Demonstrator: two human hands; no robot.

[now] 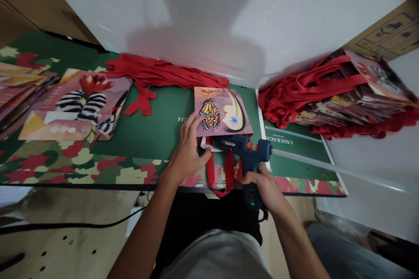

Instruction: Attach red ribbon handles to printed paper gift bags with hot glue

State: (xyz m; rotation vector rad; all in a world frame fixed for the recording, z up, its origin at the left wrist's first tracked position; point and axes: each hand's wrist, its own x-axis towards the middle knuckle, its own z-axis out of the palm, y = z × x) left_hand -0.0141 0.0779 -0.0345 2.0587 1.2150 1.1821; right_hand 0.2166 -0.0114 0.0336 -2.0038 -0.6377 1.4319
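A small printed paper bag (222, 115) with a butterfly and a painted face lies on the green table, its mouth toward me. My left hand (190, 150) grips its left edge, fingers on the printed side and thumb by the opening. In my right hand (262, 183) is a dark blue glue gun (250, 157), its nozzle reaching into the bag's mouth. A long clear glue stick (327, 165) sticks out of the gun's back. One red ribbon handle (219, 178) hangs from the bag over the table's front edge.
Red ribbons (163, 70) lie in a bundle along the back. More paper bags (88, 104) are stacked at left. A pile of bags with red handles (343, 96) stands at right. Another glue stick (291, 134) lies nearby. A black cable (81, 226) runs below left.
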